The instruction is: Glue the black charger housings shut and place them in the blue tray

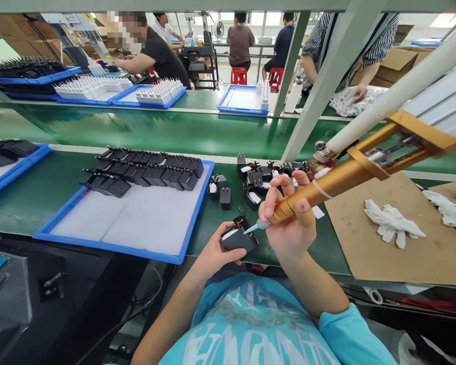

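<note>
Between the fingers and thumb of my left hand (215, 252) is a black plug adapter housing (236, 240), opened so that red wires and a white part show inside. My right hand (294, 223) is wrapped round a gold-coloured glue dispensing gun (319, 195). Its pale blue tapered nozzle (255, 226) points down to the left, and the tip is at the housing's open edge. Whether glue is coming out I cannot tell. Just beyond my hands lies a cluster of black adapter parts (264, 177), some with wires showing. A single black adapter (225, 197) stands left of them.
A blue-rimmed tray (180, 251) on the left bears rows of black adapters (148, 170). On the right, white gloves (391, 223) lie on a cardboard sheet (357, 243). A slanted metal post (315, 109) rises behind the gun. Several people work beyond the green belt (155, 129).
</note>
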Tool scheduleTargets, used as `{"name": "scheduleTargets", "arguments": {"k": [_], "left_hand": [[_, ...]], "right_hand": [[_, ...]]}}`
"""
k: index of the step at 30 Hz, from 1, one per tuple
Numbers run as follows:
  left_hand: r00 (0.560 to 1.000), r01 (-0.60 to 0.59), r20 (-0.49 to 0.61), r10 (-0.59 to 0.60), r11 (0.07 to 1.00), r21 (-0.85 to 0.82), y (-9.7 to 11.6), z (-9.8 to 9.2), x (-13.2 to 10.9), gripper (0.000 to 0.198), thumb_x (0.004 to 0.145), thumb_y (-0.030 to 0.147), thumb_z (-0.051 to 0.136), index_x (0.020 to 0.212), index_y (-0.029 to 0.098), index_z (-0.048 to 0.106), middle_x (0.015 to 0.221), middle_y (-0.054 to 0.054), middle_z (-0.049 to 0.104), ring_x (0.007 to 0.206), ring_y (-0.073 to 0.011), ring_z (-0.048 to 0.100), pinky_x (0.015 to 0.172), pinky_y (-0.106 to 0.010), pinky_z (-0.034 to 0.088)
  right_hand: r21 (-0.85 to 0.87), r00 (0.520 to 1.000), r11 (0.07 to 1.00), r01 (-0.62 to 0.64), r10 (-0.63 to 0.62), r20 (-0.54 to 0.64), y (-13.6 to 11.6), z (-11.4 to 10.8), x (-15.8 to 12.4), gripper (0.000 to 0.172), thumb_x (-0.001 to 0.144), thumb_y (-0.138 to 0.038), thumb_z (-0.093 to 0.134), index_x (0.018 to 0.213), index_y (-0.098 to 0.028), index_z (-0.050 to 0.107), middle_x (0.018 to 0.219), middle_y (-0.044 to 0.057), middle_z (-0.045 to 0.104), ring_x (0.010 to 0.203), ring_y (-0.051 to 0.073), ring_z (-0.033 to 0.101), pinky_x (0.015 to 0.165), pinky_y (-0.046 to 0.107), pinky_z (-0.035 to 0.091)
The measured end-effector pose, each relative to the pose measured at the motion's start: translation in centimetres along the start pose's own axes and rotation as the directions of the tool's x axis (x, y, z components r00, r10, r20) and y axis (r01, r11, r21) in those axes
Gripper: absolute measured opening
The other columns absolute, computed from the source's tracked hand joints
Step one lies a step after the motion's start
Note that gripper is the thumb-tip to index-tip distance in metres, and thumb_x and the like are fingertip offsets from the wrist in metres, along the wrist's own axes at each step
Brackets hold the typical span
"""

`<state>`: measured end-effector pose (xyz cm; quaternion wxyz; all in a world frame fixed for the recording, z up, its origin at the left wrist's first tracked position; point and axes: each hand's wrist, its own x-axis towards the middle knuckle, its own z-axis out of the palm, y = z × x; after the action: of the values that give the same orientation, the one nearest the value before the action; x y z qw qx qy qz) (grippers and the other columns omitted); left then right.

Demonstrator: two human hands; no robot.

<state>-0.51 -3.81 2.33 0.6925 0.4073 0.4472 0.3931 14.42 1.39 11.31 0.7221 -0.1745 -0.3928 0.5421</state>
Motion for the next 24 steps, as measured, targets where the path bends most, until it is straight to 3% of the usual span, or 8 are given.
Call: {"name": "scheduleTargets", "arguments": {"k": [6, 9, 11, 13, 16, 19, 24], "left_hand": [[0.984, 0.116, 0.155, -0.088, 0.976, -0.185, -0.3, -0.9, 0.0, 0.056, 0.072, 0.034, 0.073, 0.117, 0.022, 0.041, 0.112, -0.010, 0.065, 0.079, -0.0206, 0.068, 0.054, -0.027, 0.057], [0.987, 0.111, 0.137, -0.085, 0.975, -0.194, -0.4, -1.0, -0.1, 0.053, 0.075, 0.033, 0.067, 0.119, 0.022, 0.040, 0.113, -0.010, 0.065, 0.083, -0.0227, 0.068, 0.055, -0.030, 0.058], [0.999, 0.034, 0.038, -0.032, 0.998, -0.054, -0.3, -0.9, -0.2, 0.053, 0.076, 0.032, 0.067, 0.121, 0.023, 0.041, 0.116, -0.009, 0.064, 0.088, -0.0228, 0.066, 0.057, -0.030, 0.058], [0.994, -0.065, -0.076, 0.082, 0.978, 0.198, -0.1, -0.6, -0.3, 0.049, 0.078, 0.031, 0.068, 0.121, 0.024, 0.044, 0.113, -0.007, 0.065, 0.088, -0.0205, 0.065, 0.061, -0.029, 0.057], [0.948, -0.186, -0.128, 0.292, 0.832, 0.523, 0.2, -0.2, -0.5, 0.040, 0.080, 0.028, 0.067, 0.117, 0.024, 0.053, 0.106, -0.003, 0.067, 0.086, -0.0172, 0.064, 0.073, -0.028, 0.054], [0.907, -0.230, -0.133, 0.400, 0.733, 0.641, 0.6, 0.1, -0.5, 0.035, 0.080, 0.026, 0.066, 0.114, 0.023, 0.058, 0.101, -0.002, 0.069, 0.083, -0.0157, 0.065, 0.073, -0.026, 0.052], [0.881, -0.227, -0.146, 0.449, 0.674, 0.703, 1.0, 0.2, -0.7, 0.035, 0.079, 0.025, 0.066, 0.113, 0.024, 0.060, 0.097, 0.000, 0.071, 0.079, -0.0156, 0.066, 0.074, -0.026, 0.052]], "right_hand": [[0.047, 1.000, 0.999, -0.001, 0.001, 0.000, 0.2, 0.1, 0.4, 0.033, 0.077, -0.042, 0.067, 0.102, -0.030, 0.051, 0.093, -0.004, 0.061, 0.050, 0.007, 0.053, 0.039, 0.022, 0.048], [0.064, 1.000, 0.998, 0.004, -0.004, 0.007, 0.3, 0.3, 0.5, 0.032, 0.077, -0.042, 0.068, 0.101, -0.028, 0.051, 0.091, -0.004, 0.063, 0.050, 0.007, 0.055, 0.039, 0.022, 0.049], [0.071, 1.000, 0.997, -0.002, 0.002, 0.003, 0.4, 0.3, 0.6, 0.031, 0.077, -0.042, 0.068, 0.099, -0.027, 0.052, 0.090, -0.003, 0.064, 0.049, 0.007, 0.055, 0.039, 0.022, 0.050], [0.079, 1.000, 0.997, -0.008, 0.007, 0.006, 0.4, 0.3, 0.6, 0.030, 0.077, -0.042, 0.068, 0.098, -0.027, 0.053, 0.090, -0.003, 0.065, 0.050, 0.008, 0.056, 0.040, 0.022, 0.052], [0.097, 1.000, 0.995, -0.005, 0.003, 0.023, 0.4, 0.2, 0.6, 0.029, 0.078, -0.041, 0.067, 0.098, -0.026, 0.053, 0.091, -0.003, 0.065, 0.052, 0.008, 0.059, 0.041, 0.022, 0.053], [0.094, 0.999, 0.996, -0.002, -0.001, 0.033, 0.3, 0.0, 0.5, 0.029, 0.078, -0.041, 0.067, 0.100, -0.026, 0.053, 0.092, -0.003, 0.065, 0.051, 0.008, 0.059, 0.040, 0.021, 0.052], [0.063, 1.000, 0.998, 0.007, -0.009, 0.028, 0.2, -0.2, 0.3, 0.029, 0.079, -0.043, 0.066, 0.100, -0.027, 0.054, 0.094, -0.003, 0.062, 0.050, 0.007, 0.057, 0.036, 0.020, 0.049]]}}
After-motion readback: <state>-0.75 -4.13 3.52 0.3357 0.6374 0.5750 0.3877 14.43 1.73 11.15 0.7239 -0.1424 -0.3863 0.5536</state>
